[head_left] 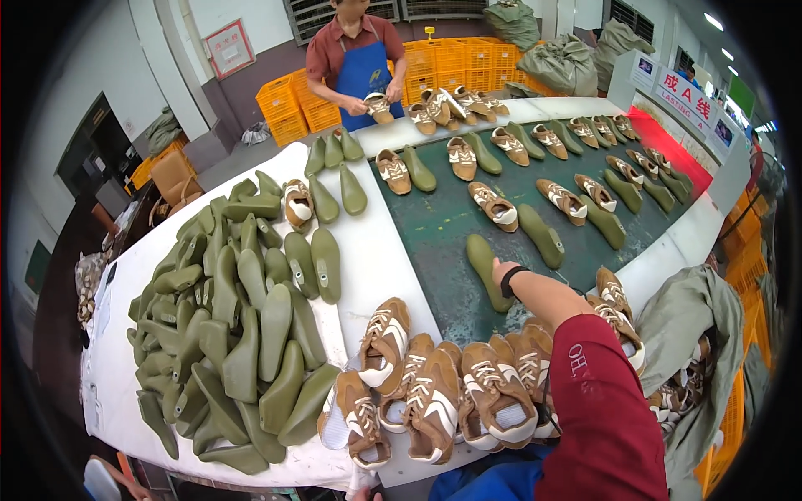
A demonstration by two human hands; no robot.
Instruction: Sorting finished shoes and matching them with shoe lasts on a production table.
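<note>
Where the nearest last (482,265) lay on the belt (443,225), long axis pointing away and slightly left, the right grip (505,274) met its right side — plainly the nearer one — though whether it held on, I couldn't tell.

We see one olive-green shoe last (482,260), smooth and foot-shaped, rounded at both ends. It lies lengthwise on the dark green tabletop (439,267), near that surface's left edge, its far end angled slightly leftward. Part of its right edge is covered, and we cannot tell whether its sole faces up.
</note>
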